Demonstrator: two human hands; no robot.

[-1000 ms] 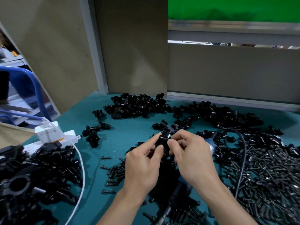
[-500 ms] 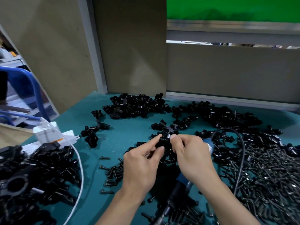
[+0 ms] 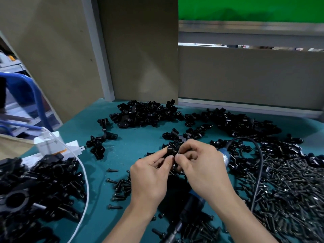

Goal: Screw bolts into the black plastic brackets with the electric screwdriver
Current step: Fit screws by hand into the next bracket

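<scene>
Fingers of your left hand and right hand stayed pinched on the bracket above the counter's middle, barely shifting, so bolt-seating looked unfinished, with the electric screwdriver idle beneath your right hand.

Teal bench mat; glossy black plastic brackets; dark metal bolts; blue-bodied electric screwdriver; white plug block, orange mark; green back panel.

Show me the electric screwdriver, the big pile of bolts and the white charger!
electric screwdriver (image 3: 192, 206): head view, on its dark lower barrel.
pile of bolts (image 3: 289, 188): head view, in the middle of the heap.
white charger (image 3: 48, 143): head view, on its front face.
</scene>
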